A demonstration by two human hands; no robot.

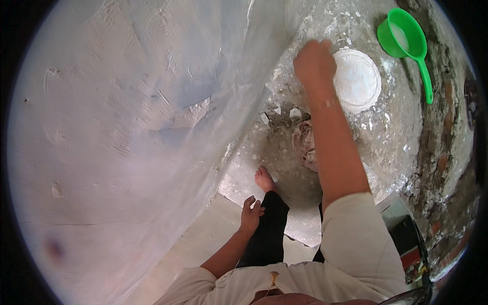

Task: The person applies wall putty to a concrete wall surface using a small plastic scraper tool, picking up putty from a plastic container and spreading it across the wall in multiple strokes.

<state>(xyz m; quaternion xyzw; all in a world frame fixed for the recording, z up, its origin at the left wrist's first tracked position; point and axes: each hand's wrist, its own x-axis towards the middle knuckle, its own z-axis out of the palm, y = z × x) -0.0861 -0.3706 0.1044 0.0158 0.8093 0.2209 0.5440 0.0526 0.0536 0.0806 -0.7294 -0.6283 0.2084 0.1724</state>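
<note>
My right hand (315, 63) is stretched far forward, its fingers curled closed. What it holds, if anything, is hidden behind the knuckles. Just right of it on the rough floor is a round white disc-like thing (358, 80) with a raised rim, caked in white; I cannot tell whether it is a lid or a filled container. My left hand (251, 213) hangs low beside my left leg, fingers apart and nothing in them. A green plastic dipper (402, 33) with a long handle lies at the far right, some whitish stuff inside.
A whitish plastered wall (122, 132) with scrape marks fills the left side. White chips (295, 113) lie on the stained floor, next to a crumpled pinkish cloth or bag (304, 145) partly behind my right arm. Broken, rough edging (442, 142) runs down the right. My bare foot (264, 179) stands near the wall.
</note>
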